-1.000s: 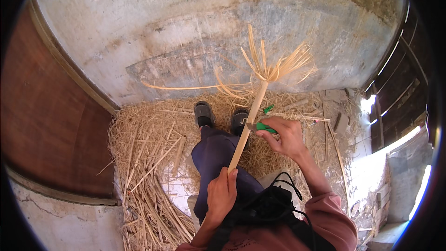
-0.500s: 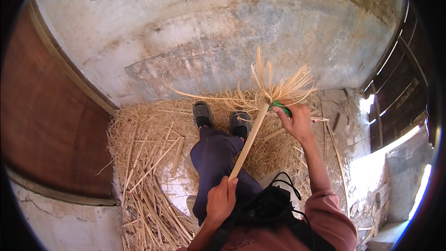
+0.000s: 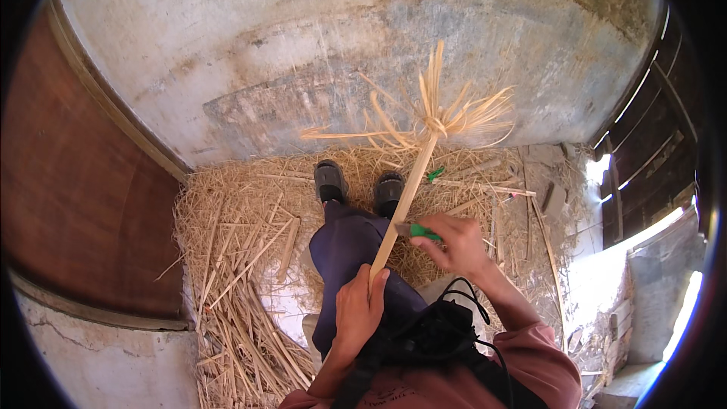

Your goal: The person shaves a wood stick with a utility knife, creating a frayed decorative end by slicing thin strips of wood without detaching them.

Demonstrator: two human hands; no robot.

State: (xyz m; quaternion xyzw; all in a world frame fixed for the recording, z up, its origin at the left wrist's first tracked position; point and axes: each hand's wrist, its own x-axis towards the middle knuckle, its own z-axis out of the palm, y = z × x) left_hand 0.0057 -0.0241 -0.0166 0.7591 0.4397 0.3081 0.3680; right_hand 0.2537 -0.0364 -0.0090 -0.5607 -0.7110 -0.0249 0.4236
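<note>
A long pale strip of split bamboo (image 3: 409,195) slants up and away from me, its far end frayed into a spray of thin curled shavings (image 3: 454,117). My left hand (image 3: 359,310) is closed around its near end, low in front of my body. In my right hand (image 3: 458,245) is a knife with a green handle (image 3: 424,232); its short blade lies against the strip's right side, a little above my left hand. The blade's edge is partly hidden.
Fine shavings (image 3: 250,189) cover the floor around my feet, and a pile of split strips (image 3: 250,333) lies to the left. A small green object (image 3: 435,173) rests among the shavings. Ahead stands a stained wall (image 3: 341,53); a brown panel (image 3: 83,182) is at left.
My right hand has moved with the knife from the frayed end back toward my left hand. The strip's far end has risen a little, and its shavings have shifted. My left hand stays in place.
</note>
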